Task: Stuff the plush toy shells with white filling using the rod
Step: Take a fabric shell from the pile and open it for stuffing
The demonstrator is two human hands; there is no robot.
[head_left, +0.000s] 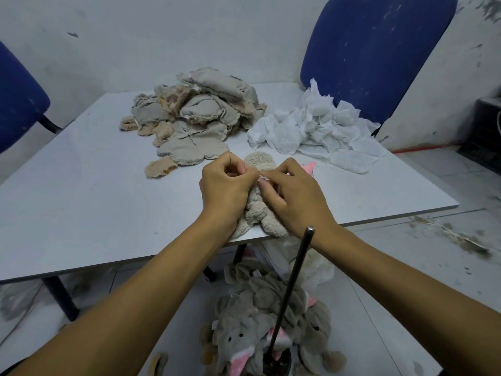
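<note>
You had one plush shell (257, 213) lying at the near edge of the table (81, 202), its lower end hanging slightly over that edge, and both your hands were on it: your left hand (226, 185) had its fingers curled round the fabric at the shell's upper part, and your right hand (292, 196) pinched at the same spot, thumb and fingertips meeting your left over a scrap of white that looked like filling or a seam lip; which, I could not tell. I judged you were at the opening, either working it wide or tucking filling in by finger, with the rod (291, 291) not yet in use: it stood upright just below your right wrist, its foot in a dark holder down by the finished grey toys (260, 321) on the floor. The next move would have called for one hand to keep the mouth of the shell open while the other went for filling or the rod. The white filling (311, 126) lay at the far right of the table, beside the heap of empty shells (195, 109); the bare tabletop on your left gave room, while the rod's tip stood close under your right forearm
</note>
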